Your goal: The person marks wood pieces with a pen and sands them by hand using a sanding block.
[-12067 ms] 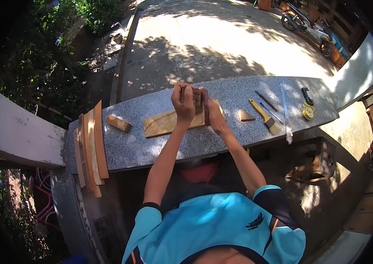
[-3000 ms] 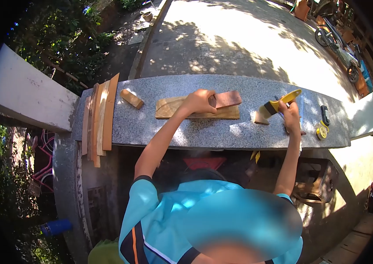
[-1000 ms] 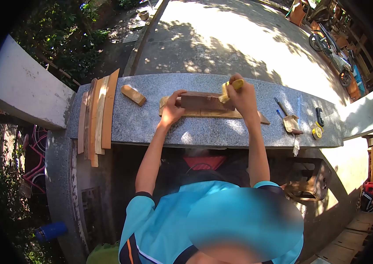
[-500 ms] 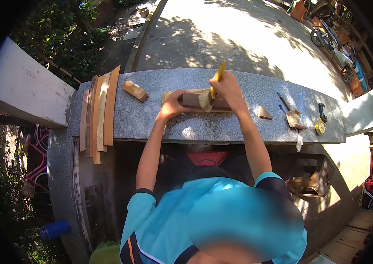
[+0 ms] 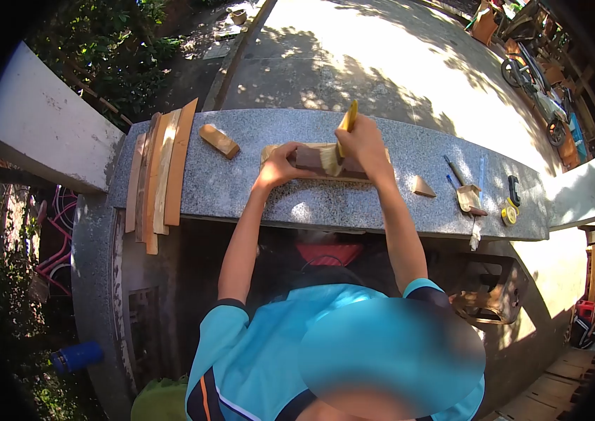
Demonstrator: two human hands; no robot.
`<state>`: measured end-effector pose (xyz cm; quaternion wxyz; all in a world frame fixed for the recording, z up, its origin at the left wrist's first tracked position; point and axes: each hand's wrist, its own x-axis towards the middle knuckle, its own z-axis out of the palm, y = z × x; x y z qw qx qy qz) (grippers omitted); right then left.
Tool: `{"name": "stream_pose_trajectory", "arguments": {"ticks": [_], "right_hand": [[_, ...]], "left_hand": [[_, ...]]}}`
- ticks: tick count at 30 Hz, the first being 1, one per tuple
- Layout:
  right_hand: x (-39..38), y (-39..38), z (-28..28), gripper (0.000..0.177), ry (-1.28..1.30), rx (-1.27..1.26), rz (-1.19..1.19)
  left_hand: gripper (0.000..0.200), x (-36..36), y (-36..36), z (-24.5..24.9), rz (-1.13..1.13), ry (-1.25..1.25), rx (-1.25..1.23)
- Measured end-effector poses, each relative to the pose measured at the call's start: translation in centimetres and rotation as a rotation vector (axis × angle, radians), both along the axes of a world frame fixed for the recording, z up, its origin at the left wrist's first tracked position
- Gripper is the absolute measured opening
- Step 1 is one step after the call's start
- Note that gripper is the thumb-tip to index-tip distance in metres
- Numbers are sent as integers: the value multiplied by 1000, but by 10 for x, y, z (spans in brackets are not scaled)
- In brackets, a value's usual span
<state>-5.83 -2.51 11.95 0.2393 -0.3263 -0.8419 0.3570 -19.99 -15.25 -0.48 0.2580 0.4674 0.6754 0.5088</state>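
Note:
My left hand (image 5: 280, 167) grips the left end of a dark brown wooden block (image 5: 309, 158), thumb along the near side and fingers over the far side. A paler piece of wood (image 5: 267, 152) shows along the block's far edge and left end. My right hand (image 5: 369, 147) is closed around a paintbrush (image 5: 348, 118) with a yellow handle, held steeply. Its pale bristles (image 5: 332, 162) press on the block's top, right of my left hand. My right hand covers part of the block's right end.
On the grey stone bench (image 5: 241, 200) several wooden strips (image 5: 169, 165) lie at the left, near a small wood block (image 5: 219, 142). To the right are a wooden triangle (image 5: 423, 186), pens (image 5: 454, 168), a black clamp (image 5: 513, 189) and a yellow tape roll (image 5: 508, 215).
The brush handle has tipped more upright, while its bristles stay on the block. My left hand keeps its grip. The whole view has turned slightly.

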Motion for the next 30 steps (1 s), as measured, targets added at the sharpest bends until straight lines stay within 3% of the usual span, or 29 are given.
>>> {"name": "stream_pose_trajectory", "arguments": {"ticks": [4,6,7,8,9,10,11,13,14,15,18,20,23,24,25,27,30], "right_hand": [[28,22,16,12,-216,313,-153],[6,2,8,14,-114,-56,81],[-7,-16,11,16,-43,-34,172],[-23,-27,4,16,113,-223,247],[-35,-41,2,15,283,-564,353],[-47,-50,-4,19,406,-638,472],[-42,-48,-6,18,392,-525,434],[-43,-52,-11,18,361,-320,395],[-37,-38,-20,16,212,-100,263],[-24,-19,-31,22,215,-181,161],[40,33,-7,26,-107,-80,-181],[69,54,-3,23,-167,185,-421],[75,56,-7,19,-100,55,-259],[67,46,-9,15,69,-135,-106],[64,37,-2,13,58,-73,27],[57,28,12,13,585,-1053,254],[62,36,17,11,715,-863,208]], "left_hand": [[58,-1,2,0,45,92,-47],[57,1,0,3,25,25,-20],[57,3,0,8,3,-12,-1],[59,3,-2,21,-1,172,-257],[62,6,1,8,-102,-48,7],[64,-3,7,-20,-130,-420,58],[65,-12,11,-47,-120,-792,114],[63,-9,11,-28,-146,-834,185],[62,-6,4,-9,-91,-397,57],[60,1,-2,10,-36,40,-75],[57,9,-3,19,49,83,-76],[58,5,-3,16,63,90,-85],[58,8,-4,17,63,87,-108],[58,9,-2,18,52,84,-109],[59,5,-1,11,8,83,-73],[60,7,3,15,-21,-4,-53],[57,10,-1,20,-13,50,-10]]}}
